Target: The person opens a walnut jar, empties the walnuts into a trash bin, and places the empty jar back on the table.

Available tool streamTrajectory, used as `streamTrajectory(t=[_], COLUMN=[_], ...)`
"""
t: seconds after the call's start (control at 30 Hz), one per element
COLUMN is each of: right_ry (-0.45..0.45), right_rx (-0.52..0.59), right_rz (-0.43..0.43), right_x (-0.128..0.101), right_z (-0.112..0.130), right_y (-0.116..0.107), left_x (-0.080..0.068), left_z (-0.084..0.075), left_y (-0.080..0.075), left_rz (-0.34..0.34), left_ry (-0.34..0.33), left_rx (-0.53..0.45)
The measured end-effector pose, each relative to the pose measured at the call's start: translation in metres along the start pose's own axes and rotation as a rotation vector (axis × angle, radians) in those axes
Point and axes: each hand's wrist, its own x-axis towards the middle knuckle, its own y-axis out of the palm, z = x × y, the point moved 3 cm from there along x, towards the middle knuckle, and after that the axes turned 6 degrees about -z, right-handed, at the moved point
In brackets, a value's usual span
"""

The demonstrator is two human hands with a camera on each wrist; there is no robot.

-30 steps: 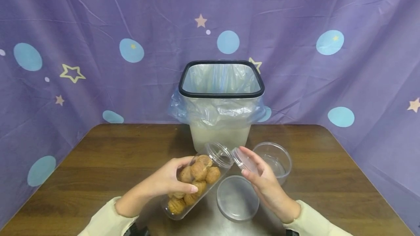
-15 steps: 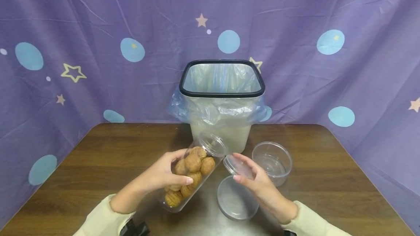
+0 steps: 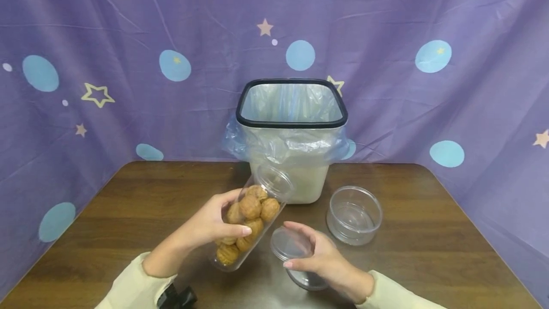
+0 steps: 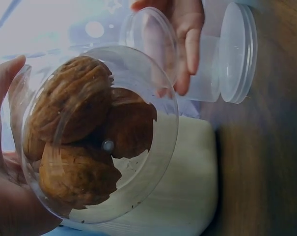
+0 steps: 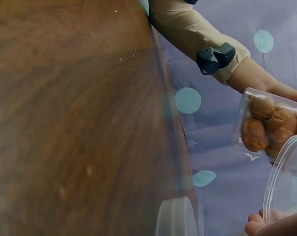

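Note:
My left hand point(image 3: 223, 219) grips a clear plastic jar point(image 3: 250, 221) full of walnuts point(image 4: 84, 142), tilted with its open mouth point(image 3: 276, 182) up and away toward the bin. My right hand point(image 3: 300, 250) pinches the jar's small clear lid point(image 3: 286, 244) between thumb and fingers, low over a larger clear lid point(image 3: 306, 279) that lies flat on the table. In the left wrist view the right hand's fingers point(image 4: 187, 42) hold the lid point(image 4: 150, 37) just beyond the jar. The right wrist view shows the jar point(image 5: 266, 125) and the lid point(image 5: 285, 184) at its right edge.
A white bin point(image 3: 291, 180) with a black rim and a plastic liner stands at the table's back middle. To the right of the hands sits an empty clear round container point(image 3: 353, 213). The wooden table point(image 3: 429, 232) ends at a purple star-patterned cloth point(image 3: 128, 37).
My right hand has carried the small lid away from the jar's mouth, down and toward me, over the large lid. My left hand raised the jar a little.

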Motion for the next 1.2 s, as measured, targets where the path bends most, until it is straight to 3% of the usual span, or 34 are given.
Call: streamTrajectory(t=[0.23,0.53,0.83,0.97,1.1,1.2], right_ry=[0.019,0.057,0.090,0.097,0.037,-0.054], right_rx=[0.014,-0.135,-0.171,-0.184,-0.214,-0.334], right_rz=[0.071,0.178,0.240,0.284,0.288,0.291], right_x=[0.000,-0.003,0.001,0.001,0.001,0.000], right_z=[-0.006,-0.018,-0.027,-0.030,-0.031,-0.031], right_y=[0.014,0.032,0.035,0.035,0.035,0.037], left_x=[0.002,0.006,0.011,0.014,0.017,0.018], left_z=[-0.008,-0.010,-0.015,-0.020,-0.025,-0.026], left_y=[-0.003,-0.003,-0.009,-0.016,-0.026,-0.033], left_rz=[-0.011,-0.009,-0.037,-0.073,-0.112,-0.124], left_ry=[0.014,0.020,0.042,0.062,0.061,0.044], left_rx=[0.014,-0.014,0.004,0.059,0.123,0.145])
